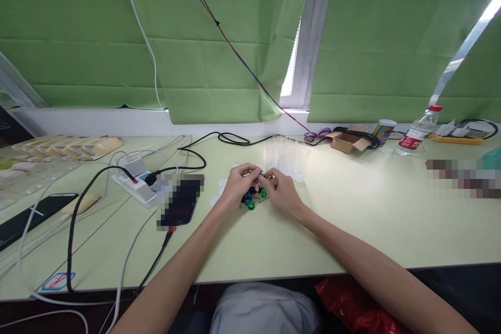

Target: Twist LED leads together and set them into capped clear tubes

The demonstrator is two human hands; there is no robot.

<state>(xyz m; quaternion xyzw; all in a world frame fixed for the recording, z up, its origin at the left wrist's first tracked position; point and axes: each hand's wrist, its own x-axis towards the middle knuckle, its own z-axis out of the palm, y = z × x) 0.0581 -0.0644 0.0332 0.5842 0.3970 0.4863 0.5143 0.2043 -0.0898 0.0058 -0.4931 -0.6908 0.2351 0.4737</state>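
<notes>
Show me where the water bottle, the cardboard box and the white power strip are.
water bottle (419,130), head view, on its clear body.
cardboard box (343,145), head view, on its front side.
white power strip (141,194), head view, on its top face.

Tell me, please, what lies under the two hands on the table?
Small round green pieces and a blue piece lie on the table below the left hand and right hand, partly showing between them. Whatever else lies beneath the palms is covered.
</notes>
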